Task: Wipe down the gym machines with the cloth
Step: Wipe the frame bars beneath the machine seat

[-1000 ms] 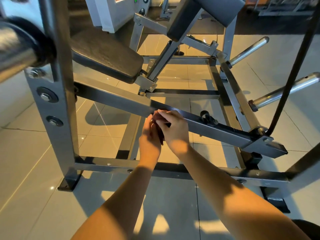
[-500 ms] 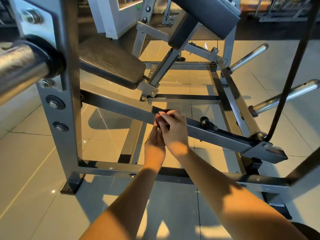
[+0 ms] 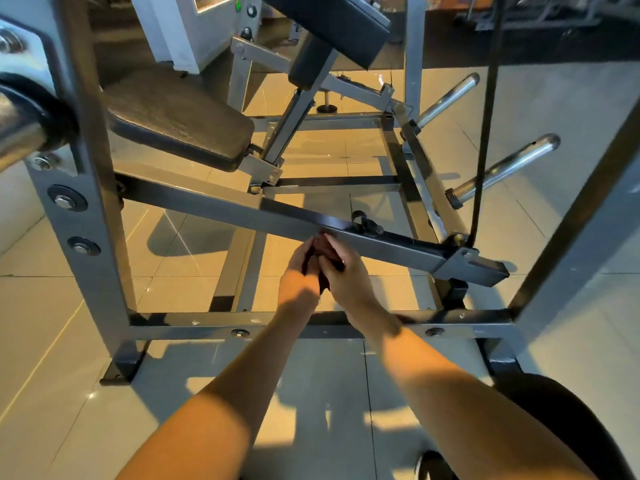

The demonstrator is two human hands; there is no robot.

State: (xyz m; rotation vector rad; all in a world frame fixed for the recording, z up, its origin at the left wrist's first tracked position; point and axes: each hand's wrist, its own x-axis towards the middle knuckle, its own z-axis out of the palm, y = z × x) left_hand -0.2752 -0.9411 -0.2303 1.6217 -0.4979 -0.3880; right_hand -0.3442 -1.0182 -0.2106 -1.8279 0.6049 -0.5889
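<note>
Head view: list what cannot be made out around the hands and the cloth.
- The cloth: head view, mostly covered by the left hand and the right hand, so its size and shape are hidden.
- Contact between the cloth and the slanted bar: head view, hidden behind blurred fingertips.
- The chrome bar: head view, cut off by the left edge.

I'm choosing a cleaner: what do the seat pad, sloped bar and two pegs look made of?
Seat pad: dark vinyl or leather-like cover, faintly grained, rounded padded edge. Sloped bar: probably painted steel tube, square-edged, grey satin sheen. Pegs: bare metal, likely chromed, with bright mirror-like glints.
</note>
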